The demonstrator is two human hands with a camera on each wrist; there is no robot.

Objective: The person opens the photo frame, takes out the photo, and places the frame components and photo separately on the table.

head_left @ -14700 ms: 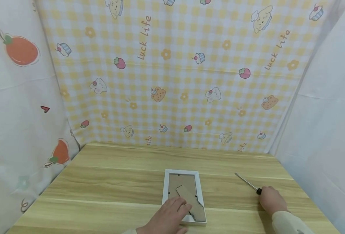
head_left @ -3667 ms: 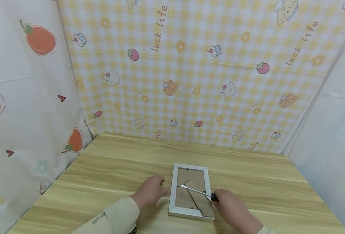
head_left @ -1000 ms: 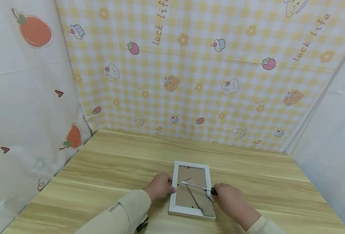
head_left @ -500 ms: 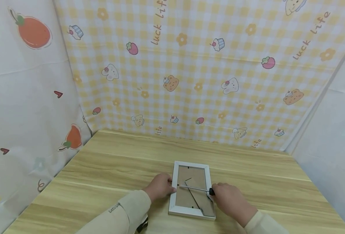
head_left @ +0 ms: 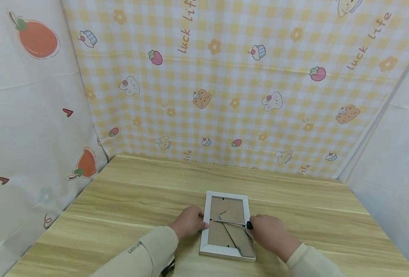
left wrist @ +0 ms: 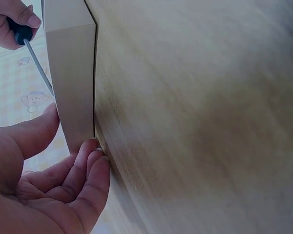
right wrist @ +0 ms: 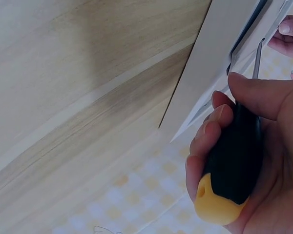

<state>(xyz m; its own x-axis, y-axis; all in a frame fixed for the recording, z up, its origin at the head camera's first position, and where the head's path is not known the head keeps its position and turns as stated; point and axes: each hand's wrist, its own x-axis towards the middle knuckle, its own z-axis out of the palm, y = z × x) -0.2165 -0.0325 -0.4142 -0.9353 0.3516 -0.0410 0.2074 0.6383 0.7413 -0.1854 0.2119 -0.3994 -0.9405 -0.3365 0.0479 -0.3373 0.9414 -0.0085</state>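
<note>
One left hand [head_left: 188, 222] pinches the left side of the picture frame [head_left: 218, 235] on the worktop [head_left: 149, 184], and the right hand [head_left: 271, 234], gripping the screwdriver [right wrist: 234, 163], should ease the frame's left tab [head_left: 211, 219] gently (at low angle, I think).

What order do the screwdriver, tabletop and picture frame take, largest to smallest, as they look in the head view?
1. Tabletop
2. Picture frame
3. Screwdriver, its handle mostly hidden by the right hand
</note>
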